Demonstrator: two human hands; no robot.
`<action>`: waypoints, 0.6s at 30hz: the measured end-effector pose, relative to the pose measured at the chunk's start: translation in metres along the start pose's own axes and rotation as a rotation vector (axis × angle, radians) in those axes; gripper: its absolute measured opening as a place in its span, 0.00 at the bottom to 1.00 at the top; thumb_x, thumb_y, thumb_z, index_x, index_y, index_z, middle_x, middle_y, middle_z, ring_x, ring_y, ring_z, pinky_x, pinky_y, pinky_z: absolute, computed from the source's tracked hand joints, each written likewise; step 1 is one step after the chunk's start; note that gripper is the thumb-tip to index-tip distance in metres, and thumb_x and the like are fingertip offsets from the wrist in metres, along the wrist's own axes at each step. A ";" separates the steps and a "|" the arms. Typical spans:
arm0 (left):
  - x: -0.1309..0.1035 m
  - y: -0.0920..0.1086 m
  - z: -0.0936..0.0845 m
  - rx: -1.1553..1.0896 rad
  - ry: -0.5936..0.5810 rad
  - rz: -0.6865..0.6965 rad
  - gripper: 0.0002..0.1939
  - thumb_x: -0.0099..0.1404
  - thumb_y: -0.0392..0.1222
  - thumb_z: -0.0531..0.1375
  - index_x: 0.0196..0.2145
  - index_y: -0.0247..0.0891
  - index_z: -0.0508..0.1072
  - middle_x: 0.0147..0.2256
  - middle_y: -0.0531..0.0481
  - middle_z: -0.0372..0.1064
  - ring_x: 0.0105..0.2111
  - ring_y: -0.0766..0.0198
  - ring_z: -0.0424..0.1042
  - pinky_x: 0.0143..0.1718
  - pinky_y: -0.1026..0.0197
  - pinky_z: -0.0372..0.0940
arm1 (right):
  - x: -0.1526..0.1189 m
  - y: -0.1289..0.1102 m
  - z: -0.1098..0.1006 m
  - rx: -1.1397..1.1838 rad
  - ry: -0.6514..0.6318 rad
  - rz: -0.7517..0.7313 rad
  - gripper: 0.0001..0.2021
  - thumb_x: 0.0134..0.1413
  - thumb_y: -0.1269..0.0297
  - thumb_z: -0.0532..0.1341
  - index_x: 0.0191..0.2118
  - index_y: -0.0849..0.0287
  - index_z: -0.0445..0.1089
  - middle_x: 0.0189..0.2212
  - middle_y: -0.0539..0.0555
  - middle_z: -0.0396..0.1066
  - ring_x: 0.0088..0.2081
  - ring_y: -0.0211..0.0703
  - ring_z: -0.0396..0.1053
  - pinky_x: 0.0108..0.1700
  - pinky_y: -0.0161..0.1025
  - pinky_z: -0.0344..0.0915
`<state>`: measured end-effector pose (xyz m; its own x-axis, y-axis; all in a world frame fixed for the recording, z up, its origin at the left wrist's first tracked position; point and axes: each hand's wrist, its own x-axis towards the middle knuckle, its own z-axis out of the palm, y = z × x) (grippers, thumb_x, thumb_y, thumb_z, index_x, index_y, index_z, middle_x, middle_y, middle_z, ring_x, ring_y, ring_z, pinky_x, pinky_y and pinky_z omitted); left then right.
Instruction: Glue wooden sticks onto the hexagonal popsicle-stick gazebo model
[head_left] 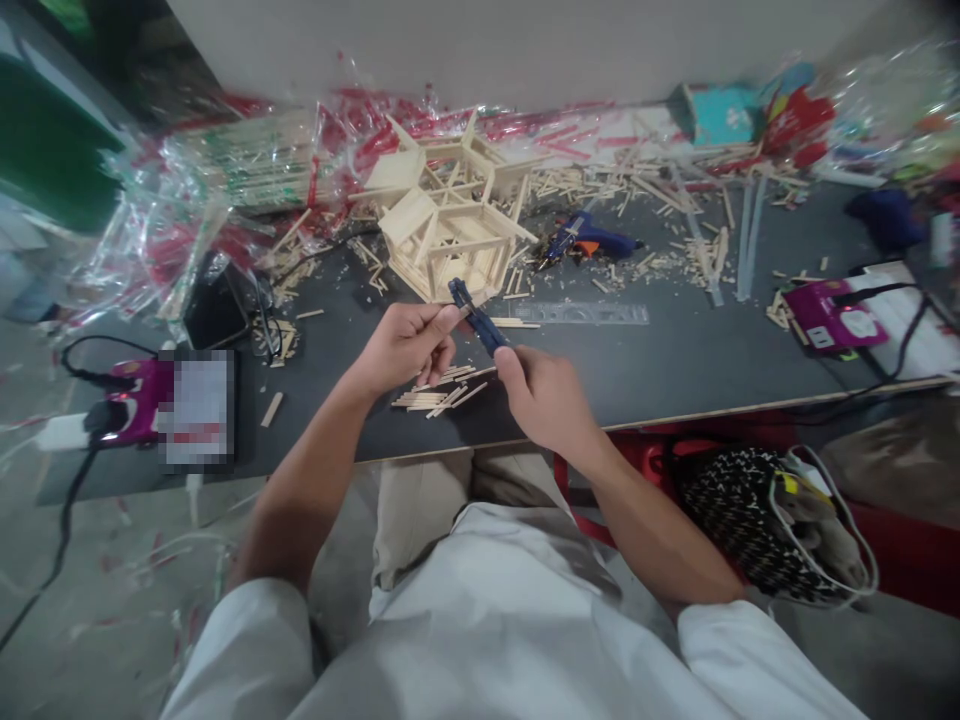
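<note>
My right hand point(551, 400) is closed around the handle end of a dark blue pliers-like cutter point(484, 328), which points up and to the left. Thumb and forefinger of my left hand point(409, 345) pinch together at the cutter's head, on what looks like a thin wooden stick, mostly hidden by the fingers. Below both hands a loose pile of cut wooden sticks point(442, 398) lies on the dark table. Just beyond them stands a wooden stick model point(409, 222) with a hexagonal frame and slanted panels.
A clear ruler point(581, 313) lies right of my hands, and a blue glue gun point(611, 243) behind it. Stick scraps and plastic wrappers point(187, 200) litter the back. Purple power strips point(836, 318) with cables sit at both sides. A patterned bag point(735, 520) stands below the table edge.
</note>
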<state>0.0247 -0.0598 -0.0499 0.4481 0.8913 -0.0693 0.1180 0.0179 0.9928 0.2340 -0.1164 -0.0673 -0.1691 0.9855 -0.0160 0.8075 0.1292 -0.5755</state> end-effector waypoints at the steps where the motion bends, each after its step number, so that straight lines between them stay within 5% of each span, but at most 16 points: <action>1: 0.000 -0.001 0.000 0.002 0.011 -0.002 0.35 0.67 0.74 0.62 0.34 0.33 0.75 0.16 0.54 0.66 0.12 0.70 0.64 0.12 0.70 0.57 | 0.000 0.000 0.000 -0.007 -0.001 -0.002 0.33 0.75 0.38 0.34 0.30 0.54 0.61 0.30 0.59 0.73 0.34 0.49 0.71 0.36 0.42 0.52; 6: 0.002 -0.001 0.001 -0.037 0.000 -0.012 0.37 0.65 0.77 0.61 0.32 0.34 0.72 0.16 0.53 0.65 0.12 0.69 0.66 0.12 0.70 0.58 | -0.004 0.003 -0.003 -0.051 -0.019 0.006 0.35 0.75 0.37 0.34 0.32 0.55 0.65 0.32 0.61 0.76 0.34 0.51 0.72 0.35 0.43 0.52; 10: 0.002 -0.001 0.008 -0.111 -0.085 -0.062 0.31 0.63 0.69 0.70 0.36 0.34 0.72 0.19 0.56 0.67 0.14 0.69 0.67 0.13 0.69 0.61 | -0.008 0.009 -0.006 -0.101 -0.030 0.021 0.36 0.76 0.37 0.34 0.33 0.56 0.68 0.33 0.62 0.78 0.34 0.51 0.74 0.34 0.43 0.52; 18: 0.004 -0.009 0.011 -0.082 -0.064 -0.093 0.26 0.70 0.59 0.67 0.27 0.35 0.69 0.16 0.56 0.62 0.11 0.73 0.60 0.12 0.70 0.55 | -0.008 0.016 -0.015 -0.112 -0.104 0.020 0.37 0.75 0.35 0.34 0.29 0.55 0.66 0.30 0.61 0.76 0.32 0.50 0.73 0.33 0.42 0.51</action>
<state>0.0352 -0.0617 -0.0602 0.4945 0.8533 -0.1652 0.0903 0.1386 0.9862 0.2565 -0.1205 -0.0640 -0.2054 0.9720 -0.1141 0.8680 0.1271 -0.4800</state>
